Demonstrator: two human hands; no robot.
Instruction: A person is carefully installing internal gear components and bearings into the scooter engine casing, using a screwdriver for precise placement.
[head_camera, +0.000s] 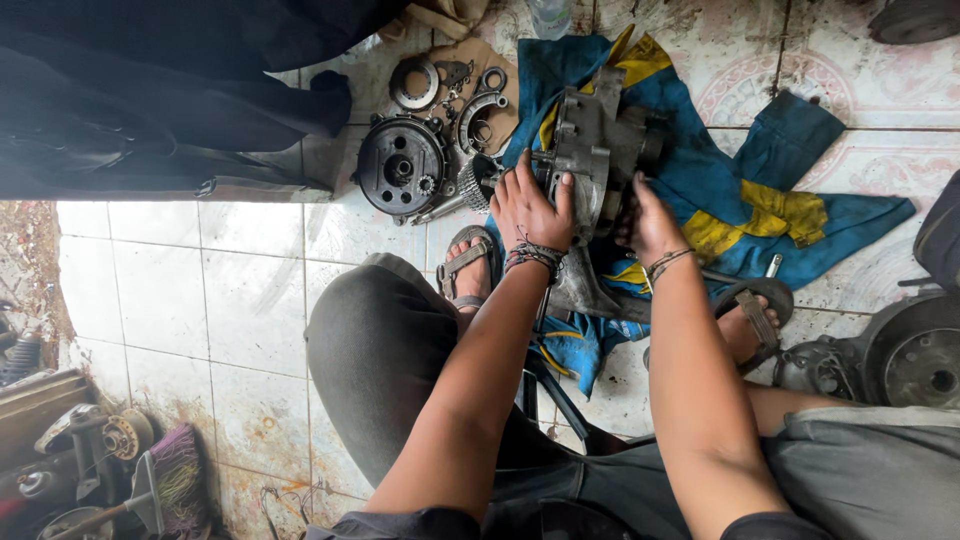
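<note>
While I crouch on the dirty tiled floor (200, 300), the grey engine crankcase (598, 150) stands on edge on the blue and yellow cloth (760, 200) spread between my sandalled feet. Its weight is the main hazard: propped upright and steadied only by my hands, I judge it could tip off the bunched cloth and onto my toes or the hard tiles. My left hand (530, 205) lies flat against its near face, fingers spread and thumb hooked over the edge. My right hand (650, 225) cups the casting's right side; whether its fingers are closed on anything I cannot tell, since they are hidden behind the metal. Greasy surfaces make either hold liable to slip. Just left of the case lies the round black clutch assembly (400, 165), with a small toothed gear (472, 185) on a shaft lying between them, near my left knuckles. Above these, a curved metal bracket (482, 110) and a ring-shaped part (413, 83) lie loose on cardboard (495, 60), where a knock from the shifting case could scatter them.
</note>
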